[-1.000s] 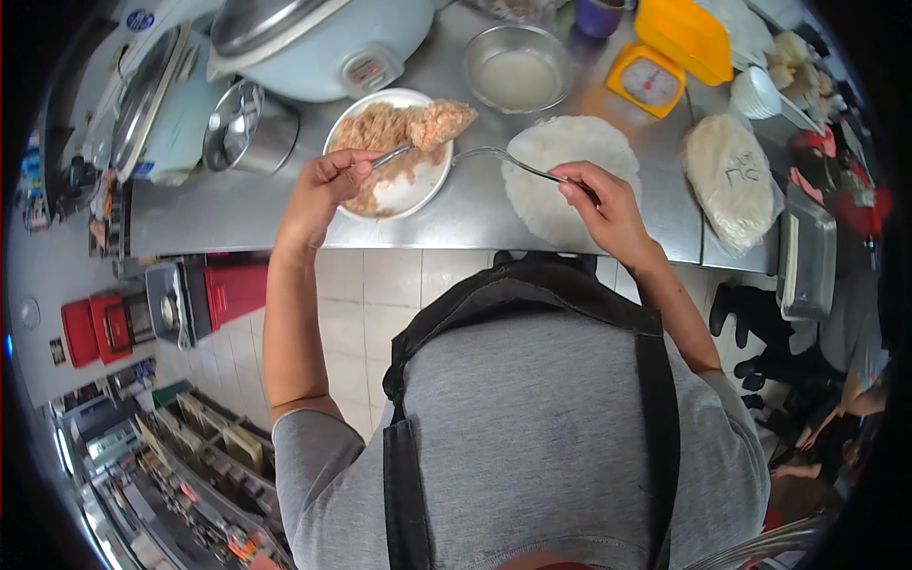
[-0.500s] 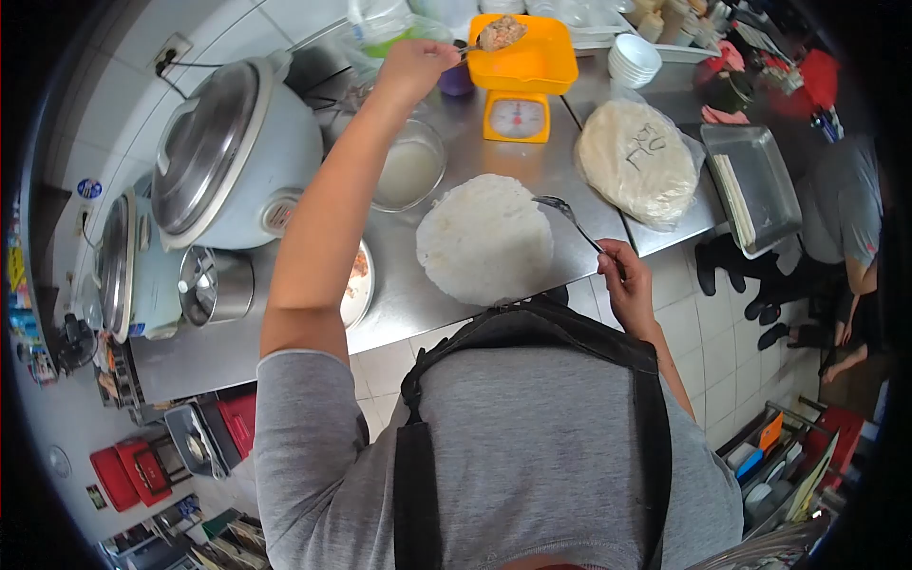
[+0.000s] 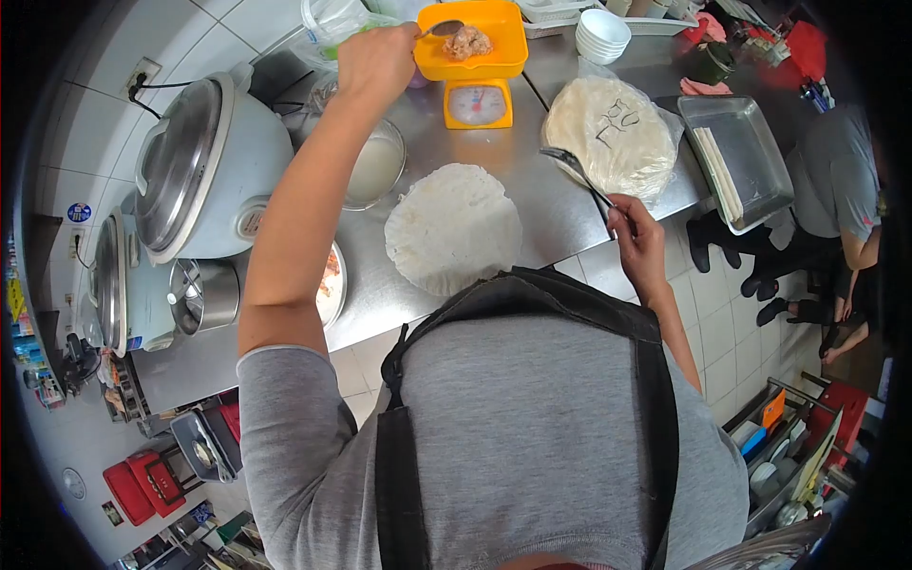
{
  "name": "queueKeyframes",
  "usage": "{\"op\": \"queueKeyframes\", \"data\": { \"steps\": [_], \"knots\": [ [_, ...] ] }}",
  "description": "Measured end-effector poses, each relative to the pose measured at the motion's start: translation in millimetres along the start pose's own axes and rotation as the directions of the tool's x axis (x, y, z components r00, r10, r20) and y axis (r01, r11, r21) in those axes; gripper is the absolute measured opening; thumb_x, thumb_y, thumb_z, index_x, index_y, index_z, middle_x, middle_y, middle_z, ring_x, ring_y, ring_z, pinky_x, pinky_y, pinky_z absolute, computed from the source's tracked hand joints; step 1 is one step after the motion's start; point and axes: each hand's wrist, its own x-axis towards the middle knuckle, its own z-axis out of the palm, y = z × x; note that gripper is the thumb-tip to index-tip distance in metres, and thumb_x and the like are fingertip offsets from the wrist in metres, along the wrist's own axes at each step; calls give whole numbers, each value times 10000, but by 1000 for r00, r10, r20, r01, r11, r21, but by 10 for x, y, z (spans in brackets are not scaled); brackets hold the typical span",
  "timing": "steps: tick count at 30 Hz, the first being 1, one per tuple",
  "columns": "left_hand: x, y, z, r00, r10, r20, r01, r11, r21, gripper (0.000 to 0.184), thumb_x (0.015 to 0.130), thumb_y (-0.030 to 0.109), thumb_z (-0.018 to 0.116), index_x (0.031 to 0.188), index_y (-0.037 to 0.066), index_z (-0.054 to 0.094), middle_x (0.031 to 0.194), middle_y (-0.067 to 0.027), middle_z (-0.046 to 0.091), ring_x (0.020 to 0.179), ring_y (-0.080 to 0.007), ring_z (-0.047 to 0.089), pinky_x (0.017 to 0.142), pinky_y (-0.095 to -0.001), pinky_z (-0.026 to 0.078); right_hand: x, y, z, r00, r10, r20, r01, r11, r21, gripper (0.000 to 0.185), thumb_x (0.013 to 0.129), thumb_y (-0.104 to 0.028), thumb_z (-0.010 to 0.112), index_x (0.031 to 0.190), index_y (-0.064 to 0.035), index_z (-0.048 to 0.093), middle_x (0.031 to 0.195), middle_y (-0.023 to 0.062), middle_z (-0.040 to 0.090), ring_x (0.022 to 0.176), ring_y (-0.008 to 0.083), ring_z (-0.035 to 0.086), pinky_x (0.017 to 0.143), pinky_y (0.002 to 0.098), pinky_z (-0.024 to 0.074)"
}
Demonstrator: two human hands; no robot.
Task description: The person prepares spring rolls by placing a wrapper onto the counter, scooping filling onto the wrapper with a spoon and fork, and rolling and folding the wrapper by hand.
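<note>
My left hand is closed round the handle of a spoon at the yellow tray of a kitchen scale. A lump of minced filling lies in the tray beside the spoon's bowl. My right hand grips a fork, its tines near a bag of round wrappers. A white round wrapper lies flat on the metal counter. The plate of filling is partly hidden behind my left arm.
A bowl of whitish liquid stands behind my left forearm. Rice cookers and a metal pot are at the left. White bowls and a metal tray lie right. Another person stands at far right.
My left hand has moved from the plate to the scale, and the filling has left the spoon for the tray. My right hand has moved right with the fork. The view has shifted.
</note>
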Motion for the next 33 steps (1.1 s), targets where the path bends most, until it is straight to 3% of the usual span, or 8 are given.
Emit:
{"op": "queueKeyframes", "data": {
  "steps": [8, 11, 20, 23, 26, 29, 32, 33],
  "knots": [
    [-120, 67, -33, 985, 0, -172, -12, 998, -68, 223, 991, 244, 611, 1157, 227, 760, 919, -116, 768, 858, -325, 734, 710, -459, 565, 313, -115, 38, 994, -104, 45, 103, 995, 19, 180, 1009, -55, 641, 1177, -9, 686, 854, 51, 677, 752, 112, 608, 689, 261, 487],
    [-146, 143, -48, 998, 31, -54, -32, 999, -25, 228, 989, 242, 614, 1169, 227, 754, 941, -110, 770, 867, -320, 735, 712, -455, 567, 337, -115, 67, 991, -109, 79, 107, 994, 25, 180, 1010, -57, 639, 1178, -12, 687, 856, 52, 682, 754, 114, 608, 688, 264, 486],
    [-170, 191, 73, 982, 7, -191, -16, 999, -43, 245, 973, 204, 618, 1178, 229, 750, 978, -89, 771, 861, -311, 732, 716, -447, 576, 372, -48, 129, 986, -94, 137, 93, 996, 11, 186, 1017, -85, 646, 1184, -15, 688, 892, 80, 707, 766, 140, 628, 704, 283, 506],
    [-196, 173, 161, 971, 104, -215, -117, 992, -49, 328, 838, 82, 605, 1118, 166, 753, 868, -114, 744, 804, -330, 729, 710, -466, 569, 386, -60, 144, 983, -103, 153, 104, 995, 2, 190, 1019, -92, 646, 1188, -15, 688, 898, 84, 708, 765, 144, 630, 705, 286, 509],
    [-212, 171, 190, 951, 24, -309, -69, 988, -137, 294, 869, 107, 610, 1117, 167, 758, 880, -115, 747, 813, -344, 727, 711, -473, 570, 414, -52, 176, 982, -112, 154, 112, 994, 12, 195, 1020, -100, 648, 1191, -15, 688, 891, 86, 701, 761, 142, 628, 704, 285, 508],
    [-310, 178, 37, 971, -127, -201, 83, 974, -213, 223, 991, 248, 628, 1174, 225, 754, 992, -96, 767, 852, -295, 722, 726, -423, 561, 398, -26, 197, 980, -88, 181, 89, 996, 4, 197, 1020, -105, 650, 1190, -13, 688, 876, 83, 689, 757, 140, 623, 705, 285, 508],
    [-556, 165, -154, 938, -325, -119, 270, 903, -334, 206, 1011, 223, 632, 1166, 161, 754, 944, -79, 771, 768, -226, 705, 694, -346, 537, 410, 43, 242, 975, -78, 206, 78, 997, 8, 194, 1018, -99, 649, 1187, -12, 686, 865, 79, 679, 755, 139, 620, 708, 285, 509],
    [-659, 150, -151, 911, -376, -167, 248, 825, -507, 206, 1017, 198, 629, 1176, 130, 741, 920, -66, 757, 751, -192, 680, 681, -322, 520, 412, 67, 256, 974, -77, 212, 75, 997, 14, 192, 1018, -96, 648, 1187, -11, 685, 863, 77, 676, 754, 139, 619, 709, 285, 510]
  ]
}}
